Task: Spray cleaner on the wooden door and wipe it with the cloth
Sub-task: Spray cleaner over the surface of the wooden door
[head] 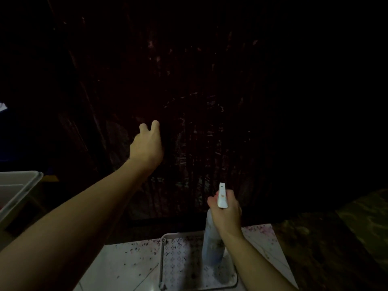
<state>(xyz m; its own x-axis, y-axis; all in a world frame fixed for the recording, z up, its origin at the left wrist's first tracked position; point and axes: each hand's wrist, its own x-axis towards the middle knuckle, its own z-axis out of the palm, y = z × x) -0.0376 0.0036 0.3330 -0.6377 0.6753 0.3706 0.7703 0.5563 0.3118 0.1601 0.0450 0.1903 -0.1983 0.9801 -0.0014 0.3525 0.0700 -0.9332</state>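
Two bare hands are being used in front of the dark brown wooden door, which is filling the view from nine o'clock round to three o'clock. The pale, tall plastic spray bottle is being held at five o'clock by the right hand, with the fingers being wrapped tight around its neck, just under the white spray head. The nozzle is being pointed up at the door.

The left hand is being pressed to the door near the middle, at about ten o'clock from the bottle. It cannot be told whether this hand is open or closed, or whether the cloth is being held under it, because it is too dark. No cloth is being seen anywhere.

Wet, shiny streaks are being seen on the wood between the hands. A grey tray is being kept below the bottle on the white speckled floor tile.

The bottle is probably light and stiff, but slippery when wet, so the neck is likely the best place to be held.
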